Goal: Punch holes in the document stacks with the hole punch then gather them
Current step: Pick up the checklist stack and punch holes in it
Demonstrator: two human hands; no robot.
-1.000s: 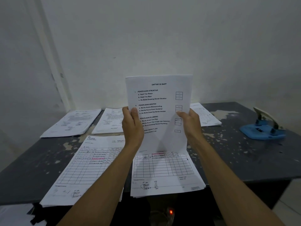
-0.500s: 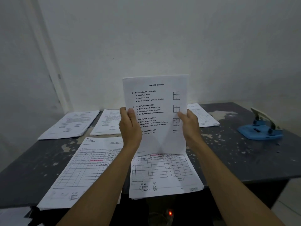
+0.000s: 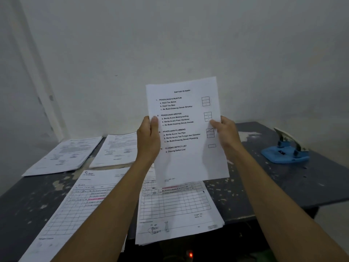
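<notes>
1. Head view: a sheet headed "DAFTAR ISI BAPP" is held upright above the table, a little tilted, with its text facing the camera.
2. The left edge of the sheet is pinched by the left hand; the thumb is seen on the front, the other fingers are hidden behind the paper.
3. The right edge of the sheet is gripped by the right hand in the same way, thumb on the front.
4. It cannot be told whether one page or a thin stack is held.
5. Below the sheet, a form stack with a printed grid is laid on the table, reaching over the near edge.
6. To the left of the sheet, a second grid form is laid beside the first one, partly covered by the left forearm.
7. Behind and to the left of the sheet, two letter stacks are placed near the wall, side by side.
8. To the right of the sheet, well apart from it, a blue punch is seen on the table with its lever raised.
9. The table top is dark, with many spots of worn paint.
</notes>
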